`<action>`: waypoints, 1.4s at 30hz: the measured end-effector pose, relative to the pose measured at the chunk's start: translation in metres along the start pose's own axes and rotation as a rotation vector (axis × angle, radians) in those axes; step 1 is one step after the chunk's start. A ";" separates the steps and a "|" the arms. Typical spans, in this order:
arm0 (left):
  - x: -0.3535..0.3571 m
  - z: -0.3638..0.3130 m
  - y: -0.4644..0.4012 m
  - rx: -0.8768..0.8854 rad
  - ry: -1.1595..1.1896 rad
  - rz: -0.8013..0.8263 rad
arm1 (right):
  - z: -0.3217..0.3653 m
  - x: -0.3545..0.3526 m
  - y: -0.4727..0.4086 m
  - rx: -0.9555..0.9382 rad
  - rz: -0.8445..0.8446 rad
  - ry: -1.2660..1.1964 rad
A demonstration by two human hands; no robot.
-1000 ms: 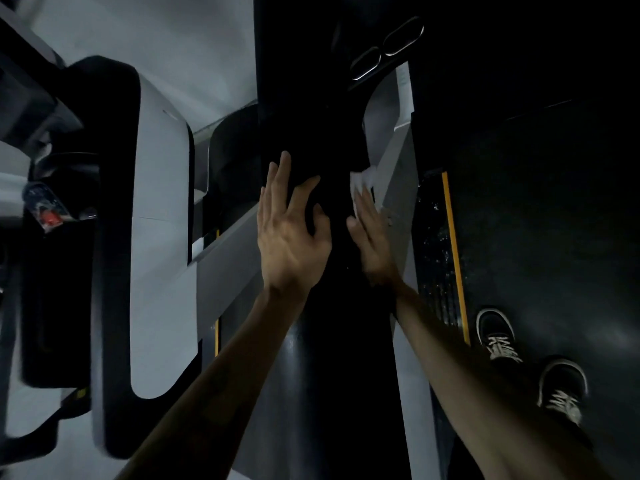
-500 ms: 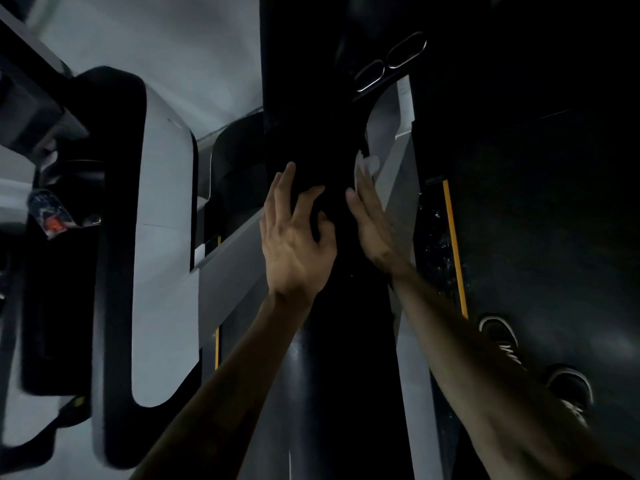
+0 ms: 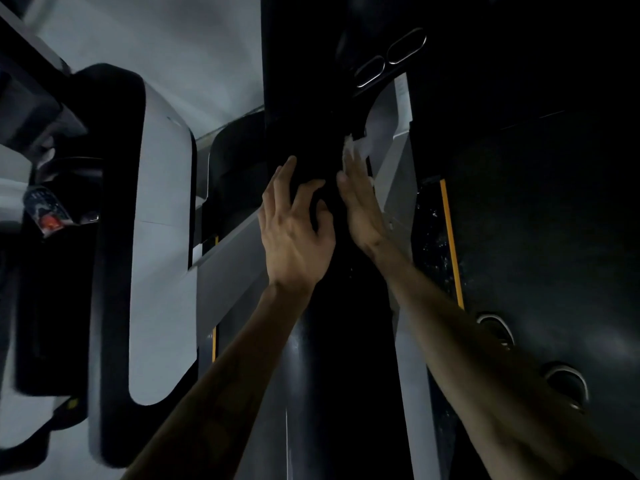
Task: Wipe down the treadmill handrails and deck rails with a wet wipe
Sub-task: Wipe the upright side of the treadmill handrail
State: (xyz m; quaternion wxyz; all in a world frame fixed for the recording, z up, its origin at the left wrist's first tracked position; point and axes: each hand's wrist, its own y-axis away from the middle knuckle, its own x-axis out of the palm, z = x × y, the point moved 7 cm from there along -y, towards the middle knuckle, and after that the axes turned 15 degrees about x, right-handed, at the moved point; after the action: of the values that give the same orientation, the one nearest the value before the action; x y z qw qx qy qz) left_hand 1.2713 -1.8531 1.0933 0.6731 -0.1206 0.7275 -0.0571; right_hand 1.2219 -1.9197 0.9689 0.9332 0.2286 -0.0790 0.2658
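Observation:
A thick black handrail point(image 3: 322, 341) runs up the middle of the head view. My left hand point(image 3: 294, 230) rests on its top with the fingers spread and lightly bent over the rail. My right hand point(image 3: 360, 199) lies flat against the rail's right side with straight fingers, pressing a white wet wipe point(image 3: 356, 147) that sticks out past the fingertips. Below, the grey deck rail point(image 3: 408, 358) runs beside the dark belt point(image 3: 540, 220), edged by a yellow stripe point(image 3: 450, 244).
The grey and black console housing point(image 3: 156, 237) fills the left, with a small packet point(image 3: 45, 213) in a cup holder. Two metal grip sensors point(image 3: 391, 57) sit at the rail's far end. My shoes point(image 3: 568, 386) stand on the belt at lower right.
My right hand has slid the wipe farther up the rail's right side. My left hand has moved up the rail a little with it.

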 end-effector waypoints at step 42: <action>0.003 0.007 -0.004 -0.038 0.116 -0.049 | -0.030 -0.001 0.031 0.065 -0.004 0.068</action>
State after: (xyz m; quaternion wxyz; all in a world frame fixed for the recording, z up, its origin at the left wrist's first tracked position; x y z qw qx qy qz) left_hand 1.2781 -1.8569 1.0907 0.6256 -0.1477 0.7631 -0.0667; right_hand 1.2054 -1.8827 0.9543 0.9280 0.2495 -0.0381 0.2739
